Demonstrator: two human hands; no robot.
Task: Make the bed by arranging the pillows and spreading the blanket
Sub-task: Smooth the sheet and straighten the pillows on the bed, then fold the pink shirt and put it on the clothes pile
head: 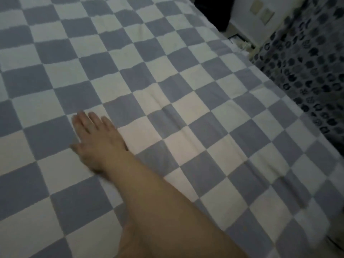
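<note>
Right hand (pixel 96 140) lies flat on the blanket (pixel 186 101), fingers straight and slightly spread, palm down, arm reaching in from bottom centre. Blanket is blue-and-white checkered, spread across the bed and filling most of the view, with shallow creases right of the hand. Dark patterned fabric (pixel 307 71) lies along the blanket's right edge. Left hand out of view.

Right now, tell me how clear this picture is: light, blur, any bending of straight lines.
Head view: dim, flat indoor light with a bluish cast. The right hand, flat on the checkered blanket, is smeared by motion blur, worst at its thumb side. The patterned fabric at far right is dark and soft. The blanket's check lines curve slightly from the wide-angle lens.
</note>
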